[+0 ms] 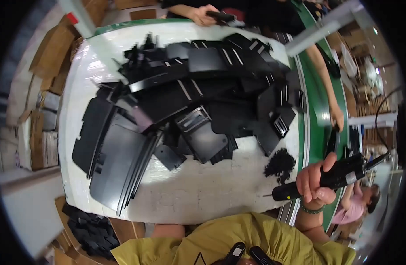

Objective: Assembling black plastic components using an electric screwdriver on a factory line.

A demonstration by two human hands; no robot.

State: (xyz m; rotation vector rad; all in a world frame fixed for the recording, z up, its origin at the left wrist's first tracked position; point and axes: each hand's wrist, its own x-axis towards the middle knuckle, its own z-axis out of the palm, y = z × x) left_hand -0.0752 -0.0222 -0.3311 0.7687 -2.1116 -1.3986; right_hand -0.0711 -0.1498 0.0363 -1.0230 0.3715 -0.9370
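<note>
My right hand, with a beaded bracelet at its wrist, is wrapped around a black corded electric screwdriver at the right front corner of the table. The tool's thin bit points left, over the table's edge. Just beyond the bit lies a heap of small black screws. A bit of my left arm shows at the table's front edge, and the left hand is hidden. Black flat panels lean together on the left. More black plates and brackets are piled across the middle.
The white table has a green conveyor along its right side. Across the table, a person's hand holds a dark part. Another arm reaches over the conveyor. Cardboard boxes stand left; a box of black parts sits below.
</note>
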